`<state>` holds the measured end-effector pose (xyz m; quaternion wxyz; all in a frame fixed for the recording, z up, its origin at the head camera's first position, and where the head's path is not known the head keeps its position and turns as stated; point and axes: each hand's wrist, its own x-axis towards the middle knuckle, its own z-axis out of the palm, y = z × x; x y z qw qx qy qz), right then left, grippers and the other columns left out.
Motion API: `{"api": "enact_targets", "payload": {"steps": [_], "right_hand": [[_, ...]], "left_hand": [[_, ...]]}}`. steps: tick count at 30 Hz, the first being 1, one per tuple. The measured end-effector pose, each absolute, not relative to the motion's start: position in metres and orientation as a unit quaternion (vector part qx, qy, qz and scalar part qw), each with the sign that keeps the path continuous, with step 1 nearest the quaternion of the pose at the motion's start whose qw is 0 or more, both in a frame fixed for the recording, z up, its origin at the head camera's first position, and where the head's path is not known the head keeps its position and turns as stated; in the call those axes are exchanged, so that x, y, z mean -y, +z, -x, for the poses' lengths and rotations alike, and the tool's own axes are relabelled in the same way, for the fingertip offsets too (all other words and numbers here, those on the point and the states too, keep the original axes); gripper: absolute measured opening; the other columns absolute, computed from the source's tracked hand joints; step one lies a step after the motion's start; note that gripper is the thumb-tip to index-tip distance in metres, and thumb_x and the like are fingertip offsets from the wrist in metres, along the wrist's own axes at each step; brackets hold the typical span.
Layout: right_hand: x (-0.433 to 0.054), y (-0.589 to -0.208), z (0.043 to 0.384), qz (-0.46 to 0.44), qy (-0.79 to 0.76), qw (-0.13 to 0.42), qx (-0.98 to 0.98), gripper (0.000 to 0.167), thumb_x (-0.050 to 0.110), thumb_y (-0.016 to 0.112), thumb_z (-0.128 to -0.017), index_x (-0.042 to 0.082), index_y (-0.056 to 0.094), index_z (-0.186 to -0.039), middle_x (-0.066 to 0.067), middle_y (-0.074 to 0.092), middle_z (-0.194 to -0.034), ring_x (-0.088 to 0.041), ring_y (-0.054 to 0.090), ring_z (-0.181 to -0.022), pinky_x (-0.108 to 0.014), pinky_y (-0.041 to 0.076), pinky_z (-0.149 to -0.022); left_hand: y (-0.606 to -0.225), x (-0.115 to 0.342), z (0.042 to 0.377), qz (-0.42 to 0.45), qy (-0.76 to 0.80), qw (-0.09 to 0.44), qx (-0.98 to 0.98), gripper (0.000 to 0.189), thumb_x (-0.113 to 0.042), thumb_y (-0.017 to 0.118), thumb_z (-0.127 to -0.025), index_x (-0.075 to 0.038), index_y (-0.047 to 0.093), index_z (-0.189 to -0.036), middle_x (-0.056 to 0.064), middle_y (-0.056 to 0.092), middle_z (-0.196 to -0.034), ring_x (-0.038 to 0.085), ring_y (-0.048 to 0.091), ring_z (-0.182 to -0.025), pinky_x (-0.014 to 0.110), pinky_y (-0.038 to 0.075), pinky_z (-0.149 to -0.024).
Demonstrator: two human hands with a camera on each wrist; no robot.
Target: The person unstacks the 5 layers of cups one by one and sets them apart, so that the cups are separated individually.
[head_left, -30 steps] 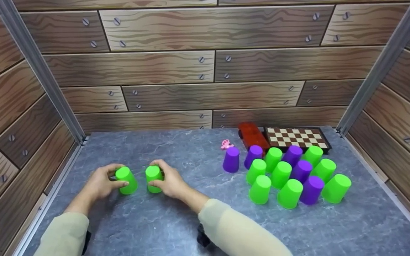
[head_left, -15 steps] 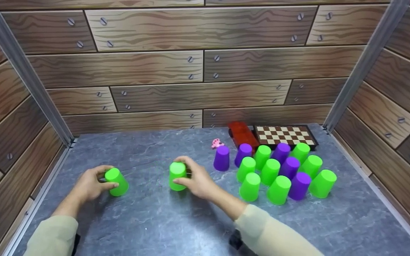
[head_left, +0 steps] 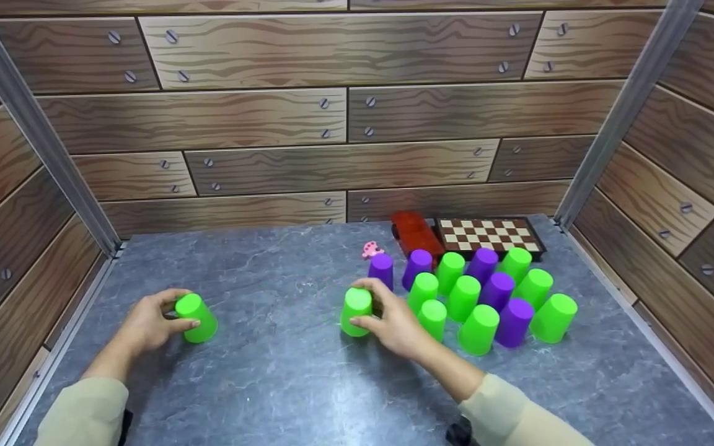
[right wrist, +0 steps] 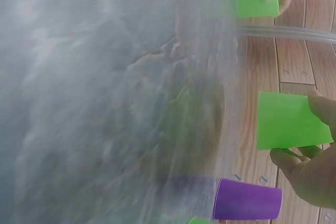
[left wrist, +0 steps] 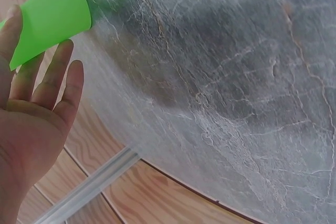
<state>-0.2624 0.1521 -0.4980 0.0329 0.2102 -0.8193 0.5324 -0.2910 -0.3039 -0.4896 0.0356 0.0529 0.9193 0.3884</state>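
Observation:
Near the left side of the grey marbled table, my left hand point(head_left: 149, 322) holds an upside-down green cup point(head_left: 199, 322) between thumb and fingers. In the left wrist view that cup point(left wrist: 52, 19) has its rim at the tabletop. My right hand point(head_left: 397, 325) pinches a second upside-down green cup point(head_left: 356, 316), just left of the cup group. A gap shows between this cup's rim point(right wrist: 258, 121) and the table in the right wrist view. Behind the right hand stands a purple cup point(head_left: 381, 267), partly hidden by the fingers.
Several upside-down green cups point(head_left: 478, 331) and purple cups point(head_left: 514, 323) stand close together on the right. Behind them are a red toy car point(head_left: 414, 232), a chessboard point(head_left: 487, 235) and a small pink figure point(head_left: 370, 249). Wood-patterned walls point(head_left: 270, 118) enclose the table.
My right hand has carried its green cup rightward, away from the left cup and up to the group. The left hand still holds its cup at the left; the head view has swung slightly right.

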Motion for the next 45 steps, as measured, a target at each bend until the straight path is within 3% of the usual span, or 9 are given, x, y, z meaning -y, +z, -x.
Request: {"api": "enact_targets", "payload": {"steps": [10,19,24,33,39,45], "right_hand": [[-0.177,-0.51,0.25,-0.186,0.524,0.011,0.831,0.055,0.007,0.08,-0.094,0.011,0.056,-0.144,-0.012,0.065,-0.141,-0.032,0.059,-0.134,-0.052,0.046,-0.116],[-0.183,-0.523,0.252,-0.187,0.503,0.01,0.844,0.054,0.013,0.079,-0.097,0.007,0.055,-0.144,-0.012,0.064,-0.14,-0.034,0.059,-0.133,-0.058,0.046,-0.115],[-0.185,-0.529,0.252,-0.186,0.498,0.008,0.847,0.053,0.016,0.076,-0.1,0.009,0.053,-0.147,-0.011,0.063,-0.142,-0.033,0.057,-0.136,-0.057,0.044,-0.117],[-0.188,-0.531,0.247,-0.185,0.487,0.021,0.854,0.054,0.018,0.077,-0.099,0.014,0.053,-0.148,-0.012,0.063,-0.143,-0.033,0.058,-0.135,-0.057,0.045,-0.116],[-0.188,-0.53,0.243,-0.181,0.487,0.023,0.854,0.053,0.018,0.077,-0.099,0.018,0.053,-0.146,-0.011,0.063,-0.141,-0.032,0.058,-0.135,-0.056,0.046,-0.116],[-0.186,-0.53,0.24,-0.179,0.486,0.024,0.855,0.053,0.019,0.077,-0.099,0.02,0.054,-0.146,-0.011,0.063,-0.142,-0.033,0.058,-0.134,-0.056,0.045,-0.116]], "left_hand": [[-0.49,0.301,0.289,-0.049,0.386,0.028,-0.921,0.063,-0.017,0.087,-0.091,0.004,0.058,-0.144,0.031,0.064,-0.137,0.051,0.062,-0.127,0.06,0.056,-0.1],[-0.49,0.303,0.291,-0.043,0.384,0.033,-0.922,0.066,-0.019,0.086,-0.092,0.004,0.056,-0.146,0.032,0.062,-0.14,0.052,0.06,-0.129,0.062,0.054,-0.102],[-0.492,0.294,0.293,-0.061,0.385,0.009,-0.921,0.065,-0.016,0.086,-0.091,0.006,0.057,-0.145,0.031,0.065,-0.136,0.05,0.063,-0.124,0.061,0.054,-0.103],[-0.488,0.203,0.311,-0.117,0.448,-0.071,-0.884,0.054,-0.003,0.091,-0.082,0.005,0.069,-0.13,0.021,0.074,-0.12,0.039,0.07,-0.11,0.055,0.056,-0.101],[-0.488,0.13,0.326,-0.152,0.453,-0.054,-0.877,0.056,-0.006,0.093,-0.079,0.002,0.071,-0.13,0.017,0.076,-0.118,0.034,0.072,-0.107,0.05,0.058,-0.099],[-0.491,0.091,0.332,-0.159,0.431,-0.028,-0.888,0.059,-0.013,0.094,-0.082,-0.002,0.07,-0.134,0.013,0.077,-0.118,0.03,0.074,-0.105,0.046,0.06,-0.096]]}}
